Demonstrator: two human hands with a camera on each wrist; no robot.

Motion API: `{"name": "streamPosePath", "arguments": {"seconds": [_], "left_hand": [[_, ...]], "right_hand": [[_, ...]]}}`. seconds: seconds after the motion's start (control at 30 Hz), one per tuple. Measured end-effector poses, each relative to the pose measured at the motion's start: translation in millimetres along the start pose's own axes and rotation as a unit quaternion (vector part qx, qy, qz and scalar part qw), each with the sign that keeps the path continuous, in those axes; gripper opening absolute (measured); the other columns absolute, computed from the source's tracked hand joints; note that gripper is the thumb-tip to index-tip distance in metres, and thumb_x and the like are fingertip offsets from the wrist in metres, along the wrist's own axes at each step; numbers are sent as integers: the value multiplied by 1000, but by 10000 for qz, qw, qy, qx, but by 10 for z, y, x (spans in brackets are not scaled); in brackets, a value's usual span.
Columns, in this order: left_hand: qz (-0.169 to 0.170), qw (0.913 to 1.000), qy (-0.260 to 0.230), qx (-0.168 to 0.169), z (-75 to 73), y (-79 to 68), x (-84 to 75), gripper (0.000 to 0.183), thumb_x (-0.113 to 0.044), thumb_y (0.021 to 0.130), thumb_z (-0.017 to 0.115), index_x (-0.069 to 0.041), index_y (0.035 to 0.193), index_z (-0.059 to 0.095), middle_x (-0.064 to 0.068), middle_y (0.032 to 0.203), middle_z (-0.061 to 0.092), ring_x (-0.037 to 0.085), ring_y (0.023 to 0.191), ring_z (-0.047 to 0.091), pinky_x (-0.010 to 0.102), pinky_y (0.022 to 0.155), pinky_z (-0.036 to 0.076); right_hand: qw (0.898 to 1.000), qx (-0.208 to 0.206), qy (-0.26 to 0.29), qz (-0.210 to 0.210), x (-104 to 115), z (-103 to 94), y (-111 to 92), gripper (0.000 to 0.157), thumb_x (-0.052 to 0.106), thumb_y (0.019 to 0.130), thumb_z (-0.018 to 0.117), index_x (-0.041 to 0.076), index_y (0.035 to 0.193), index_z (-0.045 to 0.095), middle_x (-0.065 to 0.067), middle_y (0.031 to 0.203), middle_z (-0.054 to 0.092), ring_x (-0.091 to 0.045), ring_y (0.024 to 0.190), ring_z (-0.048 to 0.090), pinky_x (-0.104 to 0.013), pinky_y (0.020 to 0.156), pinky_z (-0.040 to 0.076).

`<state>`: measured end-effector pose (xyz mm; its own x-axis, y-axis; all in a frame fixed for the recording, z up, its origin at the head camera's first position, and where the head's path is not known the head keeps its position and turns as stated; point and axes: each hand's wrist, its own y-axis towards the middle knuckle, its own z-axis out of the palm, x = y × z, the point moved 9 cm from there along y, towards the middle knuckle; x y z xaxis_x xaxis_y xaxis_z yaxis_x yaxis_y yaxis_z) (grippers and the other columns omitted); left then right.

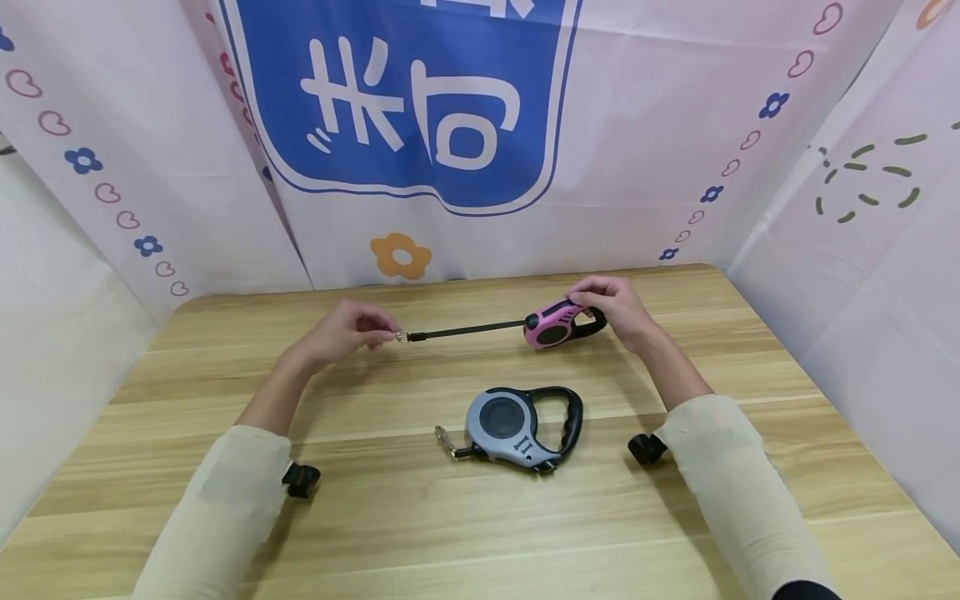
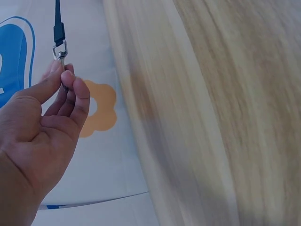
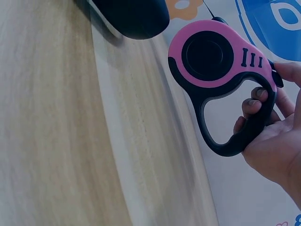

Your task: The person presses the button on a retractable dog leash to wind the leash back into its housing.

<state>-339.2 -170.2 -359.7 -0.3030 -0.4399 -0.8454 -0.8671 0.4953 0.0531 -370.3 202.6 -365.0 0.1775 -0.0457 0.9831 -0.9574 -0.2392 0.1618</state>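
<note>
My right hand [image 1: 611,307] grips the black handle of a pink retractable dog leash [image 3: 207,54], fingers curled through the loop and thumb by the button at its top. From its casing a black strap [image 1: 472,330] runs taut to the left, above the table. The metal clip [image 2: 60,49] at the strap's end is pinched between thumb and fingertips of my left hand [image 1: 351,329]; part of the clip is hidden by the fingers. Nearer the front lies a grey-blue retractable leash [image 1: 501,421] with a black handle, untouched, its metal clip [image 1: 446,440] pointing left.
The wooden table [image 1: 390,533] ends at a white cloth backdrop [image 1: 630,167] with a blue emblem and an orange flower. White walls flank both sides. Small black devices stick out at the left sleeve [image 1: 225,492] and the right sleeve [image 1: 731,467].
</note>
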Motion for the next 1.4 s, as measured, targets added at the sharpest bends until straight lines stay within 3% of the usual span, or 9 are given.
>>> {"name": "streamPosePath", "arguments": {"seconds": [0.3, 0.53, 0.73, 1.4], "left_hand": [[-229, 9994, -49, 240, 21, -26, 28, 15, 11, 96, 65, 12, 108, 72, 34, 109, 67, 26, 80, 67, 32, 73, 59], [-175, 9996, 130, 162, 20, -13, 16, 15, 9, 96, 65, 11, 109, 73, 32, 108, 69, 19, 75, 67, 33, 72, 59], [-48, 9997, 181, 185, 50, 17, -5, 14, 8, 97, 64, 11, 108, 73, 32, 105, 70, 25, 76, 67, 35, 71, 59], [243, 9991, 6, 336, 102, 30, -59, 18, 9, 98, 63, 12, 113, 71, 33, 104, 70, 25, 75, 68, 35, 69, 60]], "right_hand": [[10000, -6, -25, -26, -1, 2, 0, 20, 0, 98, 63, 14, 91, 76, 6, 81, 67, -12, 73, 53, -26, 70, 46], [10000, 11, 15, -49, -11, 20, 8, 21, 0, 98, 63, 14, 91, 76, 6, 80, 67, -11, 72, 53, -24, 69, 46], [10000, 18, -26, -94, -6, 37, 15, 20, 0, 98, 64, 13, 91, 76, 6, 82, 68, -11, 72, 53, -25, 68, 45], [9999, 20, -42, -120, 13, 93, 44, 17, 0, 97, 64, 11, 92, 75, 6, 77, 66, -12, 70, 52, -26, 68, 45]]}}
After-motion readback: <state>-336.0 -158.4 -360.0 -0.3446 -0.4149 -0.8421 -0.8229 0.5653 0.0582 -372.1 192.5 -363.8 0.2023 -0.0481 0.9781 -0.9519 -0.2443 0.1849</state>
